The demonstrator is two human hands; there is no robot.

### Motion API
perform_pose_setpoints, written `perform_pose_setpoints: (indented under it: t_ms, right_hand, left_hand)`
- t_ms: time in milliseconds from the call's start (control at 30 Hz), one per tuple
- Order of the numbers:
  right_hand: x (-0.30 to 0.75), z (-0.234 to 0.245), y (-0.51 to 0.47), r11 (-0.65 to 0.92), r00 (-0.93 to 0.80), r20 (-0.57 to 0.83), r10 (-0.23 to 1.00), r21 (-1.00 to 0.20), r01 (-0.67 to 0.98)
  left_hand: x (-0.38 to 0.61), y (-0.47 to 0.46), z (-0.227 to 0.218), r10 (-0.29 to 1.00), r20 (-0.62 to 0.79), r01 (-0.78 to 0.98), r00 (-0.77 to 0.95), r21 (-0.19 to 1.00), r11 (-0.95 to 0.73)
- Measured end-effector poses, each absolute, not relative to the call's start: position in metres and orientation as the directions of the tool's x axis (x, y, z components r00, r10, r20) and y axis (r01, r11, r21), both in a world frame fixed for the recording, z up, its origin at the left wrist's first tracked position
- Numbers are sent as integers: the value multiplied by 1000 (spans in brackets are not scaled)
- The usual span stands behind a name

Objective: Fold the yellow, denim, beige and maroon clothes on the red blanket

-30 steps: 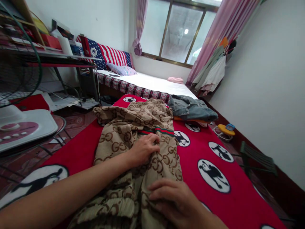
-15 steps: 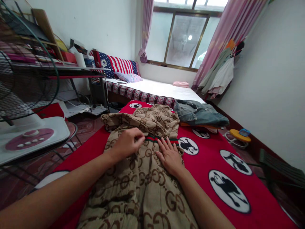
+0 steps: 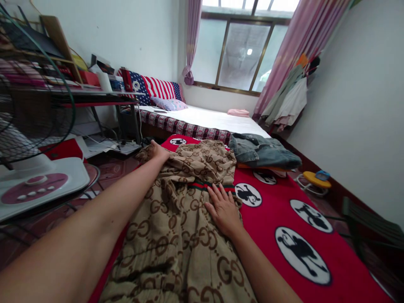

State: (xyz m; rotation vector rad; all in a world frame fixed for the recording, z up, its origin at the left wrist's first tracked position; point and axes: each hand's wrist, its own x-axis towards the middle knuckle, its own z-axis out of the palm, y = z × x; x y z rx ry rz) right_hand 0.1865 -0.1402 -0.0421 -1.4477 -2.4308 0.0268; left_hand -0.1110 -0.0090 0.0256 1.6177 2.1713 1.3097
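A beige garment with a brown logo pattern (image 3: 176, 235) lies spread along the red blanket (image 3: 277, 202) in front of me. My right hand (image 3: 222, 208) rests flat on it, fingers stretched out, just below the garment's green and red striped band (image 3: 202, 186). My left hand (image 3: 158, 150) is stretched far forward to the garment's far left part; it is closed on a bunched piece of the fabric there, with the fingers mostly hidden.
Folded denim clothes (image 3: 261, 150) lie on the blanket's far right. A bed (image 3: 208, 120) stands beyond under the window. A standing fan (image 3: 34, 126) and a cluttered desk (image 3: 78, 90) are at the left. A dark folding chair (image 3: 369, 231) and a yellow object (image 3: 315, 179) sit by the right wall.
My left hand has reached forward from the striped band to the garment's far left part. My right hand has stayed flat by the band since half a second ago.
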Motion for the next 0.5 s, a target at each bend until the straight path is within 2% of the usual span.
perform_pose_setpoints:
  t_ms: [67,100,133,200,267,333,400,500]
  right_hand:
    - [188,-43,-140,505,-444,272,854,-224,834]
    - [189,-44,-139,512,-437,292,851,-269,816]
    - [190,-45,-138,512,-415,323,850,-331,792]
    - [193,-48,-135,492,-308,403,862,-513,704]
    - [197,-49,-132,446,-131,453,882,-712,543]
    - [201,-49,-129,403,35,442,896,-845,351]
    - [205,-47,-127,361,139,384,913,-918,162]
    - [209,-45,-124,285,198,259,945,-952,-114]
  left_hand:
    - [-97,-2,39,718,360,605,-596,789,107]
    - [-90,1,50,678,348,540,-647,837,85]
    - [-82,1,62,669,345,476,-659,880,15]
    - [-68,-7,87,725,357,273,-589,932,-237]
    - [-55,-28,106,813,413,-42,-410,882,-469]
    - [-47,-60,110,865,463,-262,-193,825,-501]
    - [-47,-93,100,903,430,-302,12,862,-407]
    - [-55,-133,69,893,272,-123,357,962,-244]
